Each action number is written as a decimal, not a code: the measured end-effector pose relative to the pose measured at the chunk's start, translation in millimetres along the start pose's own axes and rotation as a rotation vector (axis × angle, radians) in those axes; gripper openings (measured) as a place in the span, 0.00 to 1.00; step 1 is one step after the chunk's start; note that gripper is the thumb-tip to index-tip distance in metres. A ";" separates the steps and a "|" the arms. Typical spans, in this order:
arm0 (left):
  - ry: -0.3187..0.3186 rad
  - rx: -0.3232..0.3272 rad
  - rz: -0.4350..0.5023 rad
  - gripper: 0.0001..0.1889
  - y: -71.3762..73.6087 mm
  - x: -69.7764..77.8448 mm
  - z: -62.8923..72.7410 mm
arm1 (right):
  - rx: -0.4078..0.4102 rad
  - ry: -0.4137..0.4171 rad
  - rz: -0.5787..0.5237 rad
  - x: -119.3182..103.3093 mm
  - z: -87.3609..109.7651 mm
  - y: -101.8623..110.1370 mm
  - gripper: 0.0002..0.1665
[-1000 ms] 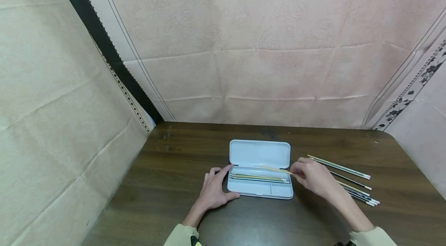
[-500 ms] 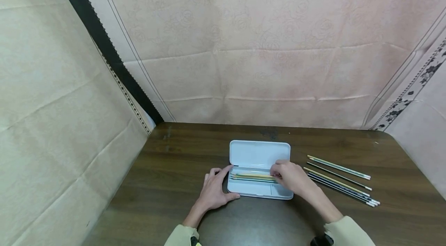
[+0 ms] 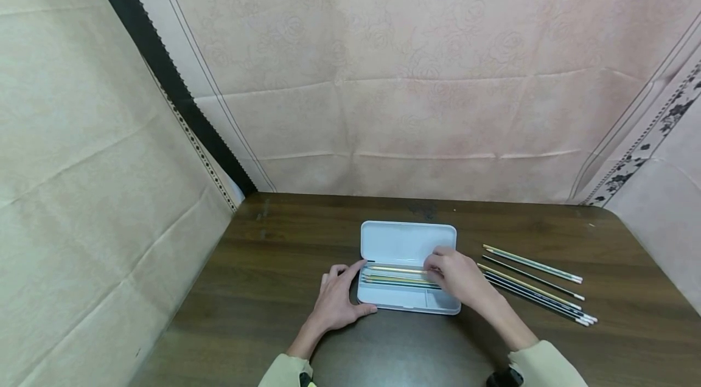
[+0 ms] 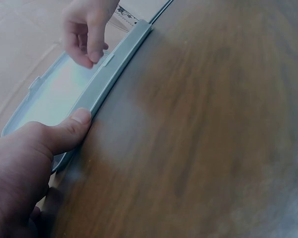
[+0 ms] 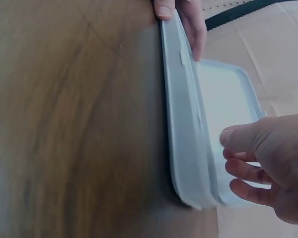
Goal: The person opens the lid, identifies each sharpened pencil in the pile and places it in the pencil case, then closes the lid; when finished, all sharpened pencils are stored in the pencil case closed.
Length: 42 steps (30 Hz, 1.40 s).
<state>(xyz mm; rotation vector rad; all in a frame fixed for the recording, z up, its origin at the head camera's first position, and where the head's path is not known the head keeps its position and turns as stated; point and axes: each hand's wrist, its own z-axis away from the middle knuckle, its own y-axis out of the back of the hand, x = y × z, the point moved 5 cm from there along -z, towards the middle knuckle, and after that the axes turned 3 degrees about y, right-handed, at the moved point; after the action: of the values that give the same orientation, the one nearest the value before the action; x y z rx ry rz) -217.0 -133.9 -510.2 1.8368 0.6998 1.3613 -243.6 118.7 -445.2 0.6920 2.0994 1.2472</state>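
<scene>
A light blue pencil case (image 3: 402, 300) lies on the table with its lid (image 3: 408, 240) tipped back. My left hand (image 3: 336, 299) grips its left end, thumb (image 4: 72, 131) on the front wall and fingers toward the hinge side. Inside rest several pencils (image 3: 394, 279), and a yellowish pencil (image 3: 397, 269) lies behind them, nearer the hinge. My right hand (image 3: 451, 274) hovers over the case's right half and covers that pencil's right end. Its fingers are loosely bent, and nothing shows between thumb and fingers in the right wrist view (image 5: 273, 163).
Right of the case, several more pencils (image 3: 539, 292) lie slanted on the brown wooden table (image 3: 263, 289), partly behind my right forearm. Pale patterned cloth (image 3: 427, 101) hangs beyond the table's back edge, and another cloth sheet (image 3: 109, 204) hangs at the left.
My right hand has come left from beside the pencil pile to over the case. The yellowish pencil it held now lies in the case. The left hand has stayed in place.
</scene>
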 end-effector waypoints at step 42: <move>0.021 -0.013 0.001 0.49 0.6 0.2 0.6 | 0.220 -0.354 0.128 153.7 146.9 77.7 0.09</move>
<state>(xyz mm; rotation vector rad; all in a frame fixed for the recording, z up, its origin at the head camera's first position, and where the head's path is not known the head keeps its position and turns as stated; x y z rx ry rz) -216.4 -134.4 -509.7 1.8153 0.6993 1.3841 -234.2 343.9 -466.4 1.0756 1.9335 0.8850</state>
